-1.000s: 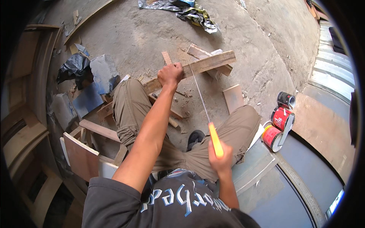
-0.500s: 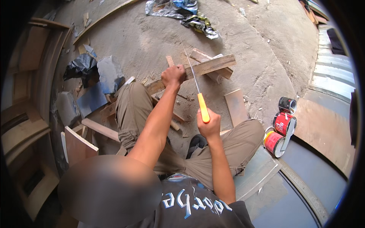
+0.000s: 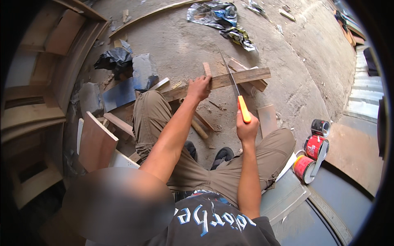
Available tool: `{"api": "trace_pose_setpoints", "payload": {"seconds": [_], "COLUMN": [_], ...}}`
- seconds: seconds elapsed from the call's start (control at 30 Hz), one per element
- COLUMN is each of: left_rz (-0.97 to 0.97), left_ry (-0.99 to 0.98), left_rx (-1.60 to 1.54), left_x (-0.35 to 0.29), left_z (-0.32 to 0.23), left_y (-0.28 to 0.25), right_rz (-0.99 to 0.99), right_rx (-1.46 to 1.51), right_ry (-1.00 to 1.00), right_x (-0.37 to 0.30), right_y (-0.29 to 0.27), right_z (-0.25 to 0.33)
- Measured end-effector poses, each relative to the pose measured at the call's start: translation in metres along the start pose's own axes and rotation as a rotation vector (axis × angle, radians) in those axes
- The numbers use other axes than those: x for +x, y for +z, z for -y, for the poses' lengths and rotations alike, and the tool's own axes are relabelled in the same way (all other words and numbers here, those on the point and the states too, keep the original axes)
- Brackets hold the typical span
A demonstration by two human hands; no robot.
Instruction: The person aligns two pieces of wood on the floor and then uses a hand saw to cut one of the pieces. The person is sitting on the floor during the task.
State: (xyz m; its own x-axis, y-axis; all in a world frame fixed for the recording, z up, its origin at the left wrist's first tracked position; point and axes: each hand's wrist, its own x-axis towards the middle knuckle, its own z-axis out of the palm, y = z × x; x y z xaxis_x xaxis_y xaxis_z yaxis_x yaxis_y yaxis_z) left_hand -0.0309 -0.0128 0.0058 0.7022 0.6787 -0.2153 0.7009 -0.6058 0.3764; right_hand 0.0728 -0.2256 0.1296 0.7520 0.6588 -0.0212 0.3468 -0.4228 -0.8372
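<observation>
A handsaw with an orange-yellow handle (image 3: 244,110) is gripped in my right hand (image 3: 247,128). Its thin blade (image 3: 228,69) points away from me and crosses a wooden plank (image 3: 250,75); whether its teeth touch the wood I cannot tell. My left hand (image 3: 199,88) holds the plank left of the blade, fingers over its far edge. Just beyond those fingers a short wood piece (image 3: 207,68) sticks out past the plank. The plank's right part rests across other wood offcuts (image 3: 259,85), and its left end runs toward my left knee.
Paint cans (image 3: 314,146) stand at right beside a flat board (image 3: 355,153). Concrete blocks (image 3: 144,71), black plastic (image 3: 115,59) and loose boards (image 3: 97,143) lie at left, near wooden cabinet frames (image 3: 35,110). Crumpled foil-like wrapping (image 3: 211,14) lies on the far ground.
The whole scene has shifted right in the picture as my head turned. The saw crosses the plank slightly nearer its right end. My left fingers look a little more stretched along the plank.
</observation>
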Motion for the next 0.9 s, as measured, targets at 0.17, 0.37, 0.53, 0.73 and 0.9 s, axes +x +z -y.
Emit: {"api": "trace_pose_setpoints", "payload": {"seconds": [0.17, 0.37, 0.53, 0.73, 0.9], "left_rz": [0.029, -0.005, 0.024, -0.084, 0.134], "left_ry": [0.041, 0.135, 0.135, 0.072, -0.152], "left_rx": [0.151, 0.225, 0.120, 0.091, -0.227], "left_x": [0.006, 0.032, 0.038, 0.042, 0.071], "left_z": [-0.001, 0.007, 0.021, 0.009, 0.022], "left_y": [-0.028, -0.049, -0.038, -0.042, -0.040], "right_rz": [-0.002, 0.065, 0.075, 0.078, 0.087], "right_rx": [0.080, 0.284, 0.242, 0.228, 0.281], "right_ry": [0.027, 0.085, 0.024, 0.039, 0.144], "right_x": [0.000, 0.008, 0.002, 0.002, 0.005], "right_y": [0.000, 0.017, 0.025, 0.027, 0.032], "right_z": [0.003, -0.017, -0.008, -0.006, -0.020]}}
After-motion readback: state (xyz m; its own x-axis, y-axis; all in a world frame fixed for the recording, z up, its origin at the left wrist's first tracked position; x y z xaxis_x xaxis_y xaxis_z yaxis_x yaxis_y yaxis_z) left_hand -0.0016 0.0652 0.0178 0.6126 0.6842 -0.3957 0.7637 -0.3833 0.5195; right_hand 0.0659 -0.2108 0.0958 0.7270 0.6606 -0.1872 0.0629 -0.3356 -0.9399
